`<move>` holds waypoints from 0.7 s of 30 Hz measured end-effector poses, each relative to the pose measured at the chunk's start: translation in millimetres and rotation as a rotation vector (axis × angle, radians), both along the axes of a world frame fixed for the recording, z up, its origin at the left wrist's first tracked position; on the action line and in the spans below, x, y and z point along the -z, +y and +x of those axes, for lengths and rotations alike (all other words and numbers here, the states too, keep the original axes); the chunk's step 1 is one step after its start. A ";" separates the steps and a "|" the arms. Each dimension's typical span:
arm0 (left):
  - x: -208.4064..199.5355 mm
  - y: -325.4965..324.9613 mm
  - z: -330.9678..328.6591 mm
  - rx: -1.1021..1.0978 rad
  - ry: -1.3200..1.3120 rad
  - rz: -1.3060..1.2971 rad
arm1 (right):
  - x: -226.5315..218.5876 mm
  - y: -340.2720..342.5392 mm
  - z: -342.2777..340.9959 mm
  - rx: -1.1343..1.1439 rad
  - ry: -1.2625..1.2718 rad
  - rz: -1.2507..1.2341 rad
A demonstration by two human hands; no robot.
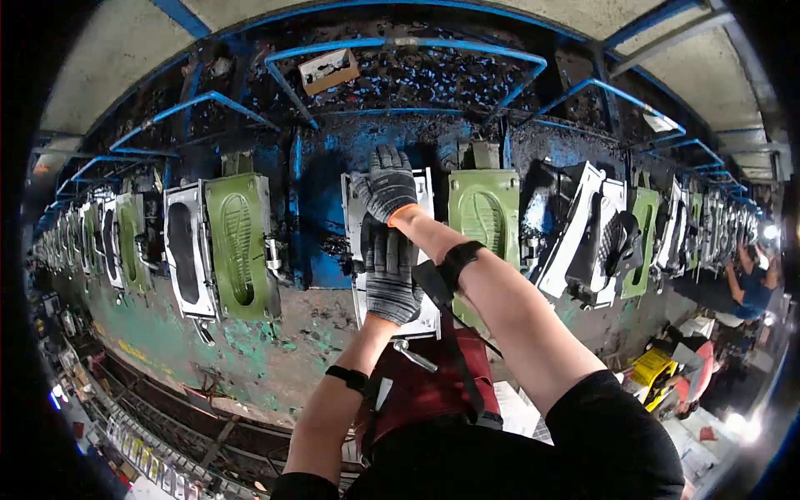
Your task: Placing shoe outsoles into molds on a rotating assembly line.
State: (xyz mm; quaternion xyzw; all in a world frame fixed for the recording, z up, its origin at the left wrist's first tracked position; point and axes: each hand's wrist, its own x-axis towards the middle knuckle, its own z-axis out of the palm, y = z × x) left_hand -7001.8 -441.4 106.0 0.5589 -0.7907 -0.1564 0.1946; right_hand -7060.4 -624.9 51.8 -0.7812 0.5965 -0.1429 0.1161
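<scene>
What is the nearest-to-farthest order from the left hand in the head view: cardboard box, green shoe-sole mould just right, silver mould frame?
From the left hand:
1. Silver mould frame: directly beneath.
2. Green shoe-sole mould: just right.
3. Cardboard box: far side, slightly left.

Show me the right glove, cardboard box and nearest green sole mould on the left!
Right glove (pixel 391 183), head view: striped back.
Cardboard box (pixel 333 82), head view: front wall.
Green sole mould (pixel 237 242), head view: sole-shaped hollow.
</scene>
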 end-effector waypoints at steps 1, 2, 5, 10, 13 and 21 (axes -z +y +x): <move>-0.9 3.0 4.7 0.005 -0.019 0.038 | -2.3 0.6 8.0 -0.065 0.037 -0.088; 9.4 6.3 3.1 -0.005 -0.035 0.076 | 0.5 -1.2 9.1 -0.076 0.044 -0.109; 2.9 2.3 -0.6 0.055 -0.084 0.161 | -18.7 -4.3 1.9 -0.048 0.083 0.049; 15.9 0.4 8.0 -0.007 0.014 0.186 | -5.9 -6.7 15.3 0.140 0.126 0.045; 24.9 -3.5 1.2 0.042 0.017 0.150 | 2.7 -15.9 0.0 0.145 0.160 -0.151; 21.9 -6.5 -5.6 0.047 0.002 0.210 | -6.3 -20.4 -15.4 0.200 0.246 -0.048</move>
